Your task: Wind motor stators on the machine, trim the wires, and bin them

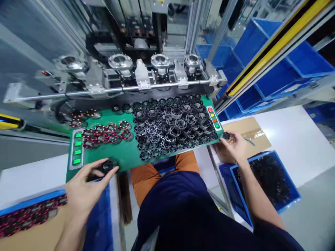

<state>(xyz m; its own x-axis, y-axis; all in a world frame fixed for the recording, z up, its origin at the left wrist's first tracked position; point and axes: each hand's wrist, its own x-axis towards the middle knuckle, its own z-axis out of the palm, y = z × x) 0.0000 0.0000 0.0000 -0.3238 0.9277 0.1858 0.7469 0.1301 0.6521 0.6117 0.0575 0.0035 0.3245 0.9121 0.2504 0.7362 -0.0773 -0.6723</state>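
While the left hand (85, 186) is clamping a dark part (108, 166) at the green counter's (127, 155) near edge, toward its left corner, the right hand (237, 148) is pinching a black ring (225, 136) by the near right corner.
The dark part is sitting between left thumb and fingers, the black ring between right thumb and fingers. Beyond the near right corner, a blue bin (292, 202) is holding heaped black pieces (267, 179); beyond the near left corner, a blue-edged container (31, 202) is carrying red-wound rings (34, 212).
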